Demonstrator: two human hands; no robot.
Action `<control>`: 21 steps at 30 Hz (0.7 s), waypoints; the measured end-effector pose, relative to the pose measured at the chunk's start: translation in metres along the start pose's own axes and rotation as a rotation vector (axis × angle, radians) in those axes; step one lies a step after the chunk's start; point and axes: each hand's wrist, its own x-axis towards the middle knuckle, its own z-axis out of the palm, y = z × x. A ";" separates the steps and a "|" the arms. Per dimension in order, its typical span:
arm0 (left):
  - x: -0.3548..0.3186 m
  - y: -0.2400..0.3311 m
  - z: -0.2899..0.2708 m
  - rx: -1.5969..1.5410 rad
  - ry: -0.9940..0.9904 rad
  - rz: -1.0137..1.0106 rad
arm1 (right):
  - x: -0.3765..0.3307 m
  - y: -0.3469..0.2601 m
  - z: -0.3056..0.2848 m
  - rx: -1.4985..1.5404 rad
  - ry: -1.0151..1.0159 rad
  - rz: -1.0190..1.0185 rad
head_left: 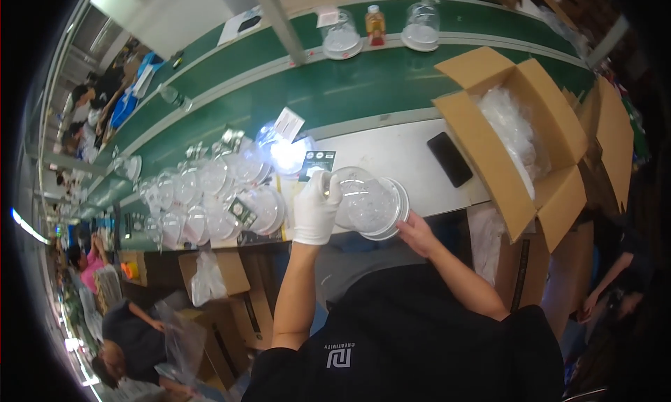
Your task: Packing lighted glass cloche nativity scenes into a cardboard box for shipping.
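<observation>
A clear dome-shaped cover on a round white base (368,201) is held on its side in front of me, its base toward the right. My left hand (316,210), in a white glove, is closed at the top end of the dome. A dark green printed card (317,164) sticks up beside those gloved fingers; how it is attached I cannot tell. My bare right hand (419,234) grips the rim of the white base. Several similar clear domes (203,185) lie in rows to the left, some with cards, and one lit dome (283,150) glows brightly.
An open cardboard box (521,129) with clear plastic wrapping stands at the right, a black phone (449,159) beside it on the white worktop (412,150). Beyond runs a green conveyor belt (370,84); two domes and an orange bottle (375,25) stand farther back. Other people work at left and right.
</observation>
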 end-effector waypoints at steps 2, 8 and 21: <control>-0.008 -0.013 -0.003 0.009 0.022 -0.036 | 0.006 -0.007 0.004 -0.150 -0.022 -0.001; -0.006 -0.025 -0.004 0.046 0.034 -0.075 | 0.047 -0.005 -0.006 -0.263 -0.123 -0.035; 0.018 -0.031 0.042 0.308 -0.064 0.308 | 0.120 0.014 -0.010 -1.489 -0.009 -0.479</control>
